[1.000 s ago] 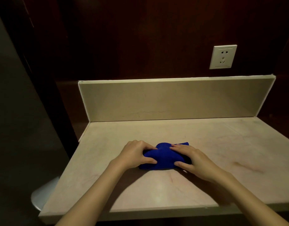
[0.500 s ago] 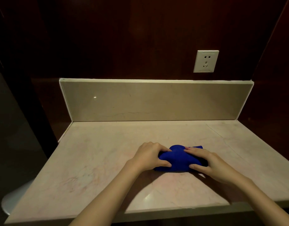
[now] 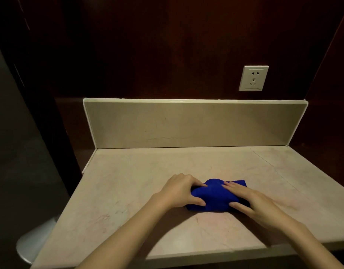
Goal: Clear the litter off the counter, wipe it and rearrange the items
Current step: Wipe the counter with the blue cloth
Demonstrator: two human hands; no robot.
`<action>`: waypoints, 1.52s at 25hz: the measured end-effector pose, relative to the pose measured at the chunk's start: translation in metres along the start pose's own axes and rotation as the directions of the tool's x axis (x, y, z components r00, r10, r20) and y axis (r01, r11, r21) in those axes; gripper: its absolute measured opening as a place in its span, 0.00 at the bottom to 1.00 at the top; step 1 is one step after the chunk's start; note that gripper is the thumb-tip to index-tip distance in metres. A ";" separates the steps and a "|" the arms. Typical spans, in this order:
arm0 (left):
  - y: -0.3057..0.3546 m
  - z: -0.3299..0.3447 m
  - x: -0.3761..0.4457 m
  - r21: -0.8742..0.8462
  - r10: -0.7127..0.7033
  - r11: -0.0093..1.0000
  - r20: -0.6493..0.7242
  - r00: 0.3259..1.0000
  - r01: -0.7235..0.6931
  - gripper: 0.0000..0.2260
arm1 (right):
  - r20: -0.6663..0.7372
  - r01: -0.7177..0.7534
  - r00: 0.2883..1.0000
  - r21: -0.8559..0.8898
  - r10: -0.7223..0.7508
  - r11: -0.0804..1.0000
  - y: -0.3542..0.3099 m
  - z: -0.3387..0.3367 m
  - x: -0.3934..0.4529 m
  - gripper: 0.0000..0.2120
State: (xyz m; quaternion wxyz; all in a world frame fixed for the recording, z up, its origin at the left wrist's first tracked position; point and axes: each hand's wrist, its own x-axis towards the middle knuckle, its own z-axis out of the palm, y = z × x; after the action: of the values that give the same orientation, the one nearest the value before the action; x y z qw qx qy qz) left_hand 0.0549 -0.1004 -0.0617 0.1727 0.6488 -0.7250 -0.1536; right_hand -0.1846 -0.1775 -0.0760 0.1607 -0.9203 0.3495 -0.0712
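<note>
head: left hand (image 3: 179, 193) and right hand (image 3: 252, 200) grip bunched blue cloth (image 3: 214, 197) on counter (image 3: 128, 181).

Left hand (image 3: 178, 193): bare, no ring or glove to be seen.
Right hand (image 3: 250, 200): bare too; short, plain nails on the fingers (image 3: 230, 185).
Forearms: both uncovered, no sleeve, watch or band, entering from 6 o'clock.
</note>
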 end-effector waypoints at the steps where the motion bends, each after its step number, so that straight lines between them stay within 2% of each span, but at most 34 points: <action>1: -0.006 -0.004 -0.007 0.003 -0.002 1.000 -0.001 1.000 0.002 0.23 | 0.000 0.010 1.000 -0.019 -0.010 1.000 -0.008 0.003 0.001 0.25; 11: -0.092 -0.047 -0.120 -0.024 -0.137 0.991 -0.085 0.987 0.135 0.24 | -0.024 0.233 0.972 -0.077 -0.236 0.969 -0.125 0.050 0.040 0.25; 23: -0.174 -0.104 -0.240 -0.235 -0.320 0.923 -0.021 0.947 0.306 0.21 | -0.051 0.417 0.904 -0.112 -0.425 0.902 -0.261 0.103 0.069 0.26; 28: -0.182 -0.105 -0.257 -0.256 -0.355 0.908 -0.045 0.934 0.333 0.23 | -0.102 0.435 0.894 -0.038 -0.436 0.900 -0.271 0.116 0.070 0.24; 31: -0.176 -0.103 -0.257 -0.239 -0.363 0.910 -0.068 0.929 0.338 0.27 | -0.098 0.445 0.894 0.085 -0.437 0.891 -0.260 0.120 0.069 0.26; 38: -0.146 -0.090 -0.243 -0.186 -0.375 0.916 -0.082 0.923 0.356 0.22 | -0.069 0.425 0.904 0.256 -0.422 0.868 -0.223 0.115 0.061 0.26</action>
State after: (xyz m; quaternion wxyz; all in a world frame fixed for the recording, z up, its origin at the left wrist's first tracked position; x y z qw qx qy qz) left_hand 0.2488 0.1246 -0.0592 0.2365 0.7639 -0.5642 -0.2056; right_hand 0.0273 -0.0328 -0.1052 0.2609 -0.9441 0.1277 -0.1556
